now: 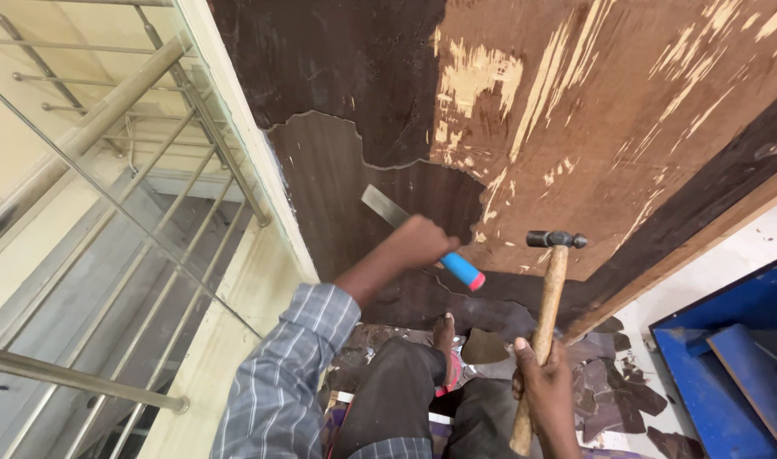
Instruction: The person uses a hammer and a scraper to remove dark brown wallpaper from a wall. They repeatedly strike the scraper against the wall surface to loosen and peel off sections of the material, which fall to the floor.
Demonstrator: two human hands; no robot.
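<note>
Nearest the lens, the right hand (545, 378) had its grip wrapped tight around the lower part of a wooden-handled hammer (548, 310), held upright with its dark steel head level, close to the face of the wooden panel (626, 127) and just right of the chisel. Left of the hammer, the left hand (418, 242) closed its grip around a chisel (418, 236), whose blue handle with a red end cap stuck out toward the hammer head; its flat metal blade ran up and left from the fist, lying against the panel where dark laminate (337, 59) had been stripped to bare reddish wood. A checked grey sleeve (291, 374) covered the left forearm below the chisel. Below the hammer, a bare foot (443, 331) and dark trousers showed among broken laminate scraps (609, 391) on the floor. Far left of the panel stood a steel railing (91, 127); right of the hammer lay blue boards (737, 340)
</note>
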